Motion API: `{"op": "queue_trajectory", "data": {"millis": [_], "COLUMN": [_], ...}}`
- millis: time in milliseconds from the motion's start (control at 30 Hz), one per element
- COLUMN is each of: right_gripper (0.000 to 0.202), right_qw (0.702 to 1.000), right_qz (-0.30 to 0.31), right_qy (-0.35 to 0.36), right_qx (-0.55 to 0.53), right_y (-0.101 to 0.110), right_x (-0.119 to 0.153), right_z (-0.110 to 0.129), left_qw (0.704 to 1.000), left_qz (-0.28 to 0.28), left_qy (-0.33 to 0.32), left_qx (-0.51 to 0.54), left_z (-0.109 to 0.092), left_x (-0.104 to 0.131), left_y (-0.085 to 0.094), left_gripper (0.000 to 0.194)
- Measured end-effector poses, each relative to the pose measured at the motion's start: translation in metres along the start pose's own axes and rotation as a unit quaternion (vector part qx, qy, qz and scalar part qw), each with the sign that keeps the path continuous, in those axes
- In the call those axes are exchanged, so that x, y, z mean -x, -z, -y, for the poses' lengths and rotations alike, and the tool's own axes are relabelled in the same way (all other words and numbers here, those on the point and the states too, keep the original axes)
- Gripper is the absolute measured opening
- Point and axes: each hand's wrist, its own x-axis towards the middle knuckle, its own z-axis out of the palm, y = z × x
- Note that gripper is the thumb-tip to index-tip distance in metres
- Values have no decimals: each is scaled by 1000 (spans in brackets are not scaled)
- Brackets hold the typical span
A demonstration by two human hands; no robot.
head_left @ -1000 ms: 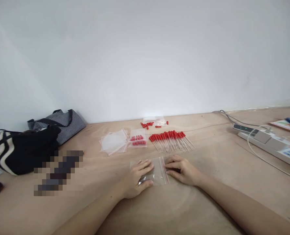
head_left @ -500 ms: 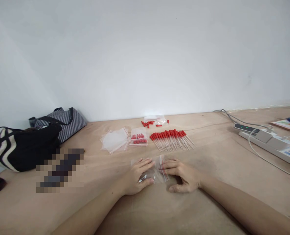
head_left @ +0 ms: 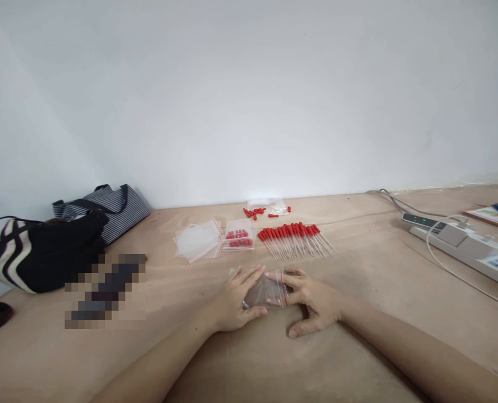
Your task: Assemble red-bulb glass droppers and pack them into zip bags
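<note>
A clear zip bag (head_left: 262, 292) with a red line along its mouth lies on the table between my hands. My left hand (head_left: 239, 299) rests over the bag's left part, fingers stretched out and thumb apart. Spread at the bag's mouth are the fingers of my right hand (head_left: 310, 302). Some of its fingertips show through the film; whether they are inside the bag or under it I cannot tell. Beyond the hands lies a row of droppers (head_left: 294, 239) with red bulbs and thin clear stems. Left of them, small zip bags (head_left: 239, 238) contain red bulb-like pieces.
Flat zip bags (head_left: 198, 240) are spread at the left. Loose red pieces (head_left: 255, 212) lie near the wall beside another clear bag (head_left: 268, 205). A power strip (head_left: 462, 246) with cables is at the right, a black bag (head_left: 59, 252) and a striped bag (head_left: 125, 212) at the left.
The bag's mouth has lifted and bulged, and its red edge has shifted slightly right. My right fingers have moved from lying on the bag to its opening. My left hand has barely moved.
</note>
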Motion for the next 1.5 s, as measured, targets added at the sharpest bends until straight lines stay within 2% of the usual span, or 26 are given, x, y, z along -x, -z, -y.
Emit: {"op": "queue_trajectory", "data": {"millis": [167,267,333,400,433,500,533,667,767,900,1000,1067,1100,1167,1300,1433,1500], "right_gripper": [45,29,22,18,14,14,19,31,36,43,54,59,60,57,46,50,50], "right_qw": [997,982,951,894,865,819,807,786,778,784,799,813,816,797,749,697,685], "right_qz": [-27,-111,-196,-269,-282,-266,-257,-234,-226,-237,-257,-285,-315,-373,-456,-501,-497], "right_qy": [-22,-113,-229,-357,-416,-507,-529,-571,-585,-573,-543,-506,-473,-417,-349,-338,-330], "right_qx": [-70,-103,-65,-17,8,39,45,48,39,18,4,-46,-107,-229,-331,-387,-417], "right_y": [3,9,16,23,27,31,32,29,26,32,41,43,41,33,5,-18,-25], "right_x": [2,4,2,-5,-10,-21,-28,-48,-56,-59,-51,-40,-33,-18,-3,-10,-16], "right_z": [0,-17,-37,-58,-68,-84,-90,-99,-100,-98,-88,-76,-69,-54,-29,-15,-9], "left_qw": [1000,1000,1000,999,999,999,999,1000,1000,1000,1000,1000,1000,1000,1000,1000,1000], "left_qz": [-3,-7,-13,-18,-18,-16,-15,-12,-10,-2,-2,-6,-7,-10,-9,-10,-13], "left_qy": [12,10,16,24,27,34,35,28,28,24,18,17,17,18,18,19,18], "left_qx": [9,14,16,16,14,9,6,0,-7,-11,-13,-16,-16,-15,-14,-14,-14], "left_z": [2,4,4,2,2,0,-1,-3,-5,-4,-2,-2,-2,-1,1,2,2], "left_x": [-3,-1,0,0,1,1,1,1,1,2,2,1,1,1,0,0,-1], "left_y": [-6,-7,-7,-7,-7,-7,-7,-5,-5,-5,-6,-6,-6,-6,-7,-8,-9], "left_gripper": [64,61,60,59,59,59,59,58,57,57,57,57,57,57,57,58,59]}}
